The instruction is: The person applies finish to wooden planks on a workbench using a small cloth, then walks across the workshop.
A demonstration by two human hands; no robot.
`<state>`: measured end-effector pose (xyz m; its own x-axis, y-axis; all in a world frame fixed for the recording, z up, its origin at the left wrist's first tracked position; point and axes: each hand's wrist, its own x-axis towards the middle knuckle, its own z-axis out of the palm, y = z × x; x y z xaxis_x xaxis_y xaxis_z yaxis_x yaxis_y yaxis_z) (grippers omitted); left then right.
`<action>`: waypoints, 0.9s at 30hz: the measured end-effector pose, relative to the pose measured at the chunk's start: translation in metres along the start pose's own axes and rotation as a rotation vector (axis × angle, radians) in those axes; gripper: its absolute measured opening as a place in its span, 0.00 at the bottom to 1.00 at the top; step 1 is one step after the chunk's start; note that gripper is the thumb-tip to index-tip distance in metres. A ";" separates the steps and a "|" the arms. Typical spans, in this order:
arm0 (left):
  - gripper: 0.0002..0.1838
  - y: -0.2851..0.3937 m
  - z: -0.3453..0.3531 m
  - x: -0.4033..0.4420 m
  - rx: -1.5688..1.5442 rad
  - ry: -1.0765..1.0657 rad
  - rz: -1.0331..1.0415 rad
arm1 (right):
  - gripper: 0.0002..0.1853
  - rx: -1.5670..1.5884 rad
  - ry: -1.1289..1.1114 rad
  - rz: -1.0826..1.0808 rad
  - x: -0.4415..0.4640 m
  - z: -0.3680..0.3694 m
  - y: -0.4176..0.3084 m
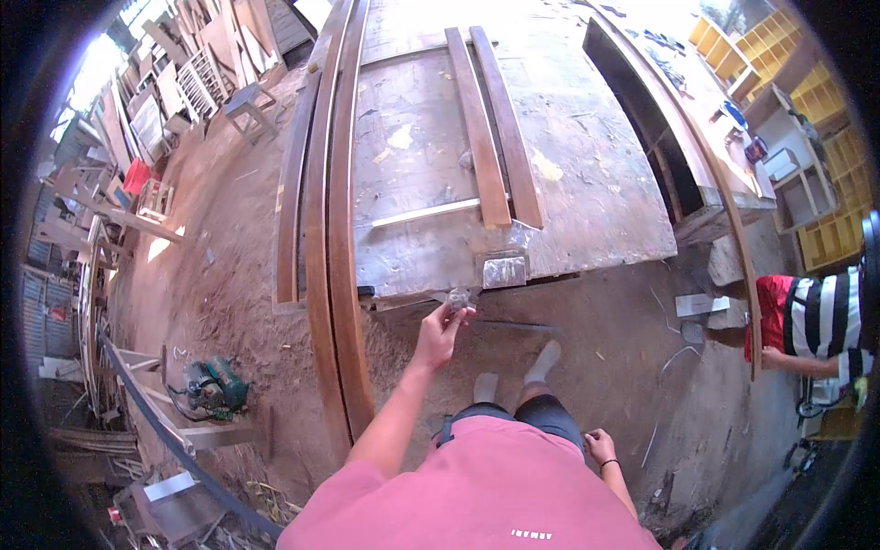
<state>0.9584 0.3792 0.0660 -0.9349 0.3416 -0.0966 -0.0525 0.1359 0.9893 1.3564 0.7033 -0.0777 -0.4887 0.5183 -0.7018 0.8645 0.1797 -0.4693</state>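
My left hand (pixel 438 337) reaches forward to the near edge of a worn worktable (pixel 605 206). Its fingers pinch a small crumpled greyish wad (pixel 460 299), perhaps cloth or plastic. Just beyond it, at the table's edge, sits a square tin-like container (pixel 505 269) with a shiny, wrinkled surface. Two shorter brown wooden strips (pixel 495 188) lie on the tabletop behind the container. Long brown wooden boards (pixel 341 229) run along the table's left side and jut out past its near edge. My right hand (pixel 600 446) hangs beside my thigh, fingers loosely curled, with nothing visible in it.
A green power tool (pixel 216 389) rests at left near a curved dark strip. On the right, a person in a striped top (pixel 825 316) has a hand near a long upright board (pixel 733 220). A wooden cabinet (pixel 646 119) stands behind; a stool (pixel 247 108) stands at back left.
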 end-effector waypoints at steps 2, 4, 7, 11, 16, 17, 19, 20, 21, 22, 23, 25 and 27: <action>0.11 0.000 -0.004 0.005 -0.002 0.047 0.023 | 0.10 -0.099 -0.045 -0.051 0.022 -0.010 -0.019; 0.14 -0.003 -0.007 0.012 0.030 0.096 0.070 | 0.14 -0.171 -0.137 -0.006 0.066 -0.012 -0.019; 0.13 0.021 -0.002 0.023 0.014 0.186 -0.019 | 0.15 -0.226 -0.132 -0.091 0.132 -0.019 -0.026; 0.12 0.023 0.013 0.043 -0.021 0.282 0.023 | 0.12 -0.166 -0.249 -0.103 0.191 -0.039 -0.080; 0.11 0.032 0.038 0.066 0.013 0.363 -0.018 | 0.10 -0.385 -0.350 -0.706 0.280 -0.036 -0.095; 0.11 0.033 0.041 0.069 0.003 0.380 -0.049 | 0.10 -0.381 -0.363 -0.700 0.287 -0.038 -0.097; 0.11 0.035 0.051 0.074 0.005 0.391 -0.061 | 0.10 -0.470 -0.444 -0.686 0.298 -0.044 -0.110; 0.11 0.037 0.054 0.077 -0.001 0.401 -0.057 | 0.10 -0.509 -0.466 -0.677 0.298 -0.047 -0.120; 0.11 0.038 0.056 0.079 0.003 0.400 -0.067 | 0.10 -0.548 -0.489 -0.668 0.297 -0.050 -0.130; 0.11 0.040 0.057 0.080 0.064 0.392 -0.108 | 0.11 -0.490 -0.503 -0.669 0.308 -0.046 -0.121; 0.12 0.040 0.058 0.081 0.123 0.386 -0.148 | 0.11 -0.465 -0.513 -0.666 0.311 -0.048 -0.119; 0.12 0.036 0.057 0.088 0.255 0.394 -0.123 | 0.12 -0.469 -0.511 -0.708 0.313 -0.054 -0.118; 0.12 0.030 0.057 0.096 0.382 0.397 -0.099 | 0.12 -0.506 -0.505 -0.743 0.308 -0.057 -0.120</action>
<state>0.8871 0.4690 0.0805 -0.9962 -0.0561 -0.0660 -0.0853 0.5020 0.8606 1.1084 0.8887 -0.2070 -0.8113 -0.2577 -0.5248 0.2151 0.7031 -0.6778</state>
